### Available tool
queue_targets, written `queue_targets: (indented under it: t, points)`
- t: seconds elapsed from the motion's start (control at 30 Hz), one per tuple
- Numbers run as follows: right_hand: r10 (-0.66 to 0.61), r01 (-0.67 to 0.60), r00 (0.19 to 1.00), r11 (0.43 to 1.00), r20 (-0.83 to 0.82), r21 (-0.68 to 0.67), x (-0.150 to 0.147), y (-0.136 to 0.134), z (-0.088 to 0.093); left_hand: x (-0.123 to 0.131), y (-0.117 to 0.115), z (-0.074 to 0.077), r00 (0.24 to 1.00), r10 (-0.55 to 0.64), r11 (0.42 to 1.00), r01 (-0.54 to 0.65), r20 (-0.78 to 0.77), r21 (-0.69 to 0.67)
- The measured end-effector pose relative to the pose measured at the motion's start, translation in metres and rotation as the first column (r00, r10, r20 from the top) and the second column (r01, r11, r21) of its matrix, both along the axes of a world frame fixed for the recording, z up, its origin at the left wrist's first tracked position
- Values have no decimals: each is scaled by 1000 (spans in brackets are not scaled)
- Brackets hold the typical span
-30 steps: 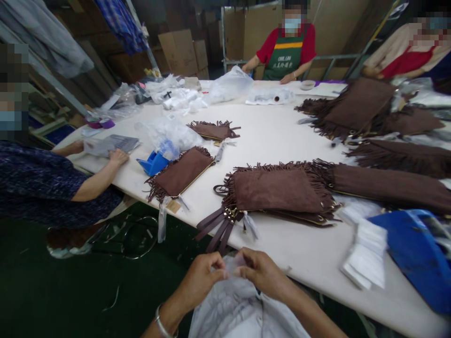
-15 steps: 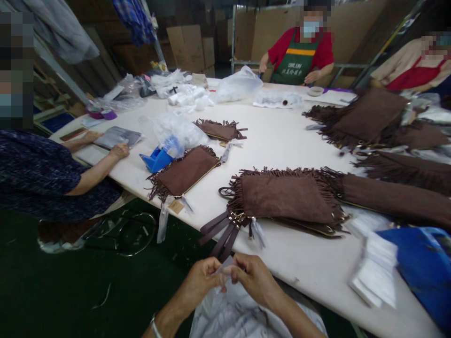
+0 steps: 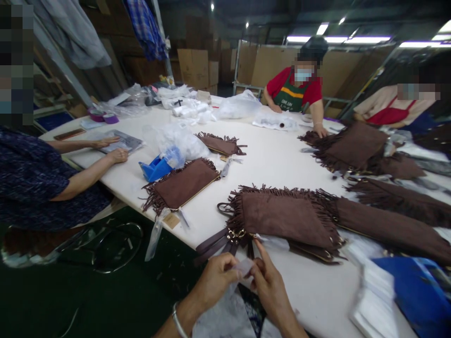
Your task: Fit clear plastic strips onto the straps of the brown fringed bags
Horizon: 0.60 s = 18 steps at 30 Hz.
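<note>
On the bench (image 3: pixel 282 155), the nearest fringed bag (image 3: pixel 282 216) lies along the near edge in front of you, its straps (image 3: pixel 214 241) hanging over that edge. A thin plastic bag (image 3: pixel 225 314) sits under your wrists. Your left hand (image 3: pixel 214 281) and right hand (image 3: pixel 271 288) meet just off the near edge, the fingers of both pinched on a small white slip (image 3: pixel 243 267). It looks flimsy: an uneven pull could tear it, and a loosened pinch could drop it to the floor.

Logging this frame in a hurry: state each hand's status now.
Left hand: fingers shut, pinching the thin white plastic film.
Right hand: fingers shut on the same thin white plastic film.
</note>
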State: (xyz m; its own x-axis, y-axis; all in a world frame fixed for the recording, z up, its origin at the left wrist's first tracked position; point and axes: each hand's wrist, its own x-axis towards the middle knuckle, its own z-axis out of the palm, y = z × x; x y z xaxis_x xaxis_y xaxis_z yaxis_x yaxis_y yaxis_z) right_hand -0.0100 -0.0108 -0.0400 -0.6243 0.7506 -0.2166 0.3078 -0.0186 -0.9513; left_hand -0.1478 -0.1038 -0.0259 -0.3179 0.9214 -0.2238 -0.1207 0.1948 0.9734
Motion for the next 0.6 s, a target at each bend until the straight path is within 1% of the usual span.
queue_targets:
  t: [0.07,0.17,0.23,0.33,0.4,0.47,0.5,0.53,0.57,0.6]
  points:
    - [-37,34,998,998,-56,-53,-2,0,4,-6,8,2,999,45,997,-43,-30,63]
    - [-89,65,985,985,-145,-161,-6,1,8,-16,19,1,981,102,992,-88,-163,91]
    - [-105,69,979,978,-174,-198,-8,2,9,-20,29,-2,972,75,996,-63,-224,59]
    - [-124,85,977,973,-175,-214,-8,2,10,-24,42,-8,954,5,1000,3,-300,27]
    - [-130,92,977,972,-169,-216,-7,3,12,-26,47,-10,927,-39,999,50,-374,19]
    - [-137,99,977,971,-166,-217,-7,3,13,-27,48,-8,906,-77,996,89,-415,9]
    - [-141,103,976,970,-166,-221,-8,3,13,-27,47,-6,911,-95,994,106,-401,7]
    - [-146,106,975,968,-168,-229,-8,3,13,-27,45,-4,930,-112,992,124,-350,11]
    - [-154,110,973,965,-172,-240,-9,3,13,-26,42,-2,956,-134,989,144,-261,22]
    - [-159,112,972,961,-175,-253,-9,4,12,-25,39,1,977,-162,985,169,-135,37]
